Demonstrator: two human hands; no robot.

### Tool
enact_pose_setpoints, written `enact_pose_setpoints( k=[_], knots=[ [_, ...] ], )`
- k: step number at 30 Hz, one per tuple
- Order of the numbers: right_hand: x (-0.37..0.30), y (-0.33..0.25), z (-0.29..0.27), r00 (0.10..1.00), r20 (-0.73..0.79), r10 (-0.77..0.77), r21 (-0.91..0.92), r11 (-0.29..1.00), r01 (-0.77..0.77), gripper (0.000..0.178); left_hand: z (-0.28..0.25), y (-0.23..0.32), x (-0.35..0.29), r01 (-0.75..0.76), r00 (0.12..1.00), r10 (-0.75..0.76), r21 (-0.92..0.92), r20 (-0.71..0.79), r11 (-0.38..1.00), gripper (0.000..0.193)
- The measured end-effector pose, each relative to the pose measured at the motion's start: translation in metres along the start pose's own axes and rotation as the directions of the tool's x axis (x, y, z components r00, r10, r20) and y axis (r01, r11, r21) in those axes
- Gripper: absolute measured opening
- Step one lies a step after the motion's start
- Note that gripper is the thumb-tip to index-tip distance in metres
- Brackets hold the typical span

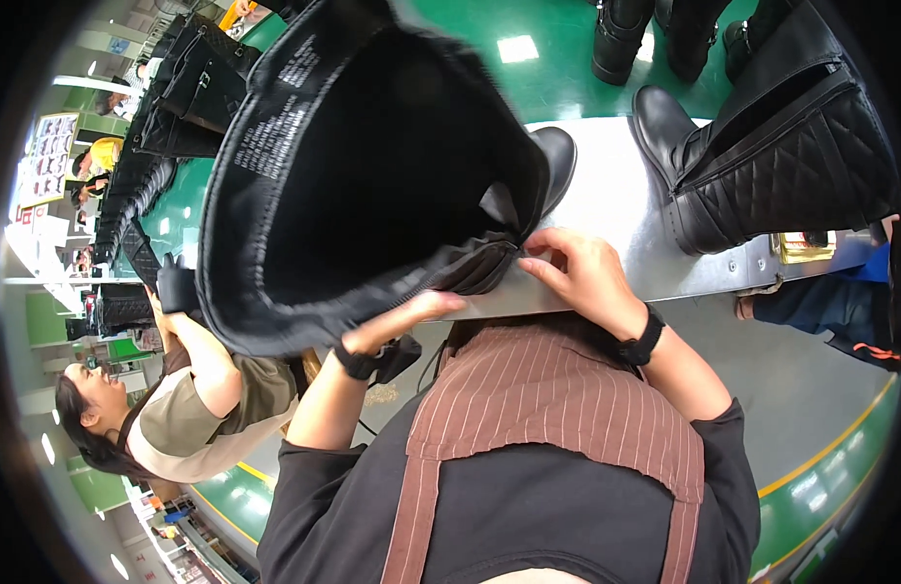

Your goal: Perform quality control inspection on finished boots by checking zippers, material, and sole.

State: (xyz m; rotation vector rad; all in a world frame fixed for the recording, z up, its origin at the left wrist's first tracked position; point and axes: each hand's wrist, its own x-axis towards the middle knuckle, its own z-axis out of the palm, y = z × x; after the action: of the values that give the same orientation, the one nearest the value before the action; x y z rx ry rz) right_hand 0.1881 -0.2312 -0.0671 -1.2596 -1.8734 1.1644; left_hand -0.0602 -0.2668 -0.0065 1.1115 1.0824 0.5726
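Observation:
A tall black boot [231,234] lies in front of me, the wide mouth of its shaft tilted up toward me and showing the dark lining. My left hand [406,316] supports the shaft from its near side, thumb stretched along the leather and the other fingers hidden underneath. With thumb and forefinger together, my right hand [588,280] pinches at the lower end of the boot's side zipper; the pull itself is too small to make out. The boot's rounded toe [557,161] points away over the bench.
On the pale metal bench [606,209], a second black boot [762,146] with a quilted shaft and unzipped side is at the right. More boots [621,39] stand on the green surface beyond. A co-worker [178,409] is at the left, near other boots [202,83]. Yellow packets [804,248] sit below the bench's right end.

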Motion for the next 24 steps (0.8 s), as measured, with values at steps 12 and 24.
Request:
enact_pose_setpoints(
  k=[12, 24],
  knots=[
    [0.026, -0.004, -0.007, 0.856, 0.469, 0.219, 0.145, 0.937, -0.319, 0.03, 0.045, -0.032, 0.024, -0.137, 0.927, 0.195, 0.195, -0.321, 0.971, 0.04],
    [0.007, -0.055, -0.014, 0.903, 0.372, 0.214, 0.455, 0.806, -0.379, 0.031, 0.033, -0.047, 0.028, -0.172, 0.91, 0.284, 0.348, -0.303, 0.922, 0.031]
  ],
)
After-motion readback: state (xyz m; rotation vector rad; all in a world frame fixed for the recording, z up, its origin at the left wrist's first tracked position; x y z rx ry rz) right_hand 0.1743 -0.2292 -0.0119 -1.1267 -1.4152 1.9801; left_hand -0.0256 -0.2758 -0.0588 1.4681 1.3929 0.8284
